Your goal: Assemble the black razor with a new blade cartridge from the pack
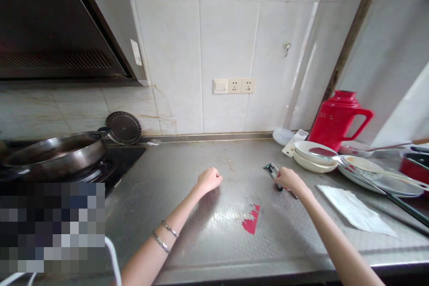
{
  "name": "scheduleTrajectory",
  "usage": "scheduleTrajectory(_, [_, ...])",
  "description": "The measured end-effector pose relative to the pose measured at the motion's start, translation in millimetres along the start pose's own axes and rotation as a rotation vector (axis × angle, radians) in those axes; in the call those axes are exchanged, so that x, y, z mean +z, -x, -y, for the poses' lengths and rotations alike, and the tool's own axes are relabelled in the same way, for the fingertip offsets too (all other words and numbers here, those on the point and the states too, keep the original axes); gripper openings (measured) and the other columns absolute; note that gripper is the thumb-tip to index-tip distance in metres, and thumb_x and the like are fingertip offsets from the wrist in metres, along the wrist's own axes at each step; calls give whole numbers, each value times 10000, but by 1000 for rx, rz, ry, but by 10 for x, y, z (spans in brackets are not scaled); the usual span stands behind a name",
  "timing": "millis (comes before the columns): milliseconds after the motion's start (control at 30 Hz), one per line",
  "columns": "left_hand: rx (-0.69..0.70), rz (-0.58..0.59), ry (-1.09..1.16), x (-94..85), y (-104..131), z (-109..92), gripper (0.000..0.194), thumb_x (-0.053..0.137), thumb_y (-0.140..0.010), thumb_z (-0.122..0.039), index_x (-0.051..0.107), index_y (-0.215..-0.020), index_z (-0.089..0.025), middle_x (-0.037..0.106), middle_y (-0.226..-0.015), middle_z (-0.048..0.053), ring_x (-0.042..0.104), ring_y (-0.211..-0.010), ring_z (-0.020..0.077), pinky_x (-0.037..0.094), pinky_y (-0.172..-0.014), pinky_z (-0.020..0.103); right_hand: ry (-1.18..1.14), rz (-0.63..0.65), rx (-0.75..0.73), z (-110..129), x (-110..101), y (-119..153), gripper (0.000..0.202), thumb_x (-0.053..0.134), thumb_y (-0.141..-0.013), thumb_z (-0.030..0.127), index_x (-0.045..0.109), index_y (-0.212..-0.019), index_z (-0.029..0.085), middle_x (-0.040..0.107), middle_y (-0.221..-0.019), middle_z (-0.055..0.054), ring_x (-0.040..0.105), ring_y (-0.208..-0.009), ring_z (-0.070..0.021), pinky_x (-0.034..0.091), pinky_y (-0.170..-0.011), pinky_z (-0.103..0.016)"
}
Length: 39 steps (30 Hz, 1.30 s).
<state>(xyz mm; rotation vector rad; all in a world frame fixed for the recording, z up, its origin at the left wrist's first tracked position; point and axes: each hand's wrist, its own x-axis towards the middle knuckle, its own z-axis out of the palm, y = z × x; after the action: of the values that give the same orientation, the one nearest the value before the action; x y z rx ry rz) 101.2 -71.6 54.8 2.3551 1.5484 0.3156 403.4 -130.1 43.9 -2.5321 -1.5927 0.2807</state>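
Two hands: both rest on the steel tabletop (208,232), well apart from each other.
Left hand (208,179): curled into a loose fist, knuckles down on the metal, nothing in it; two bracelets (165,235) on the forearm.
Right hand (288,179): fingers closed over the handle of a peeler (272,171); only the tool's dark head shows, just left of the fingers.
Peeler: lies flat on the tabletop, centre-right, head pointing away toward the wall.
Red scrap (251,221): flat on the tabletop between the two forearms, nearer the front edge.
Paper (355,210): white sheet just right of the right forearm.
Bowls (315,154): white, stacked, behind the right hand, with plates (378,174) to their right.
Jug (337,118): red, upright in the back right corner.
Pan (56,152): on the stove, far left, well apart from the left hand.
Lid (124,128): leans against the wall tiles behind the pan.
Sockets (233,86): on the wall, above the middle of the tabletop.
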Motion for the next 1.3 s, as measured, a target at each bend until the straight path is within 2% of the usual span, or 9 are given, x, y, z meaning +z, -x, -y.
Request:
scheduleTrajectory(233, [-57,43,239,141,-248,368,262,439,-754,-255,631,-630,-126,583,-498,15,475,-371,88,363,-469,202,-8,-33,-2,-47,66,6,103,556,-676,206,633,-657,141,667,-685,-127,633,-637,-204,365,-503,-225])
scheduleTrajectory(367, [-65,17,328,114,-357,512,261,431,-765,-249,626,-652,-118,557,-482,-2,433,-335,70,347,-431,192,-37,-106,-53,140,79,37,160,518,-707,208,650,-669,126,675,-698,-139,636,-696,-200,364,-545,-221])
scheduleTrajectory(467, [-71,29,354,58,-391,562,292,417,-793,-267,632,-676,-107,558,-485,-1,430,-331,63,345,-421,188,-85,-131,-122,534,123,116,197,498,-725,219,661,-686,116,685,-732,-144,639,-732,-200,365,-567,-217])
scheduleTrajectory(600, [-95,64,384,32,-361,591,353,421,-825,-342,648,-741,-86,576,-499,11,435,-334,64,326,-394,188,-181,-178,-251,1247,260,288,221,503,-731,207,677,-830,114,695,-854,-139,636,-836,-198,382,-626,-201])
scheduleTrajectory(700, [-136,103,437,53,-306,604,434,418,-832,-437,654,-816,-73,577,-501,16,433,-339,73,297,-366,194,-208,-150,-326,1719,388,429,242,491,-740,194,683,-863,114,695,-884,-150,637,-869,-211,397,-648,-204])
scheduleTrajectory(833, [-194,79,435,85,-251,638,479,419,-823,-490,666,-802,-80,540,-458,-1,395,-334,73,302,-374,204,-219,-106,-352,2105,539,573,250,493,-735,169,682,-886,104,688,-913,-172,644,-867,-229,416,-647,-216])
scheduleTrajectory(933, [-212,33,376,90,-231,678,435,469,-806,-464,667,-703,-90,503,-419,-11,407,-350,80,320,-401,209,-227,-87,-347,2226,615,624,241,497,-729,151,682,-878,106,688,-902,-173,652,-842,-234,425,-630,-224])
scheduleTrajectory(1067, [-199,-9,291,72,-219,696,391,522,-779,-434,650,-603,-109,507,-406,-2,473,-413,104,345,-451,212,-238,-76,-349,2274,664,636,249,489,-742,152,676,-899,101,687,-900,-174,655,-835,-236,436,-625,-230])
scheduleTrajectory(1300, [-162,-9,156,45,-255,571,346,557,-743,-365,609,-493,-131,579,-465,48,574,-556,153,386,-535,219,-232,-56,-349,2265,668,651,266,469,-792,232,683,-895,113,691,-905,-168,656,-844,-225,444,-638,-218])
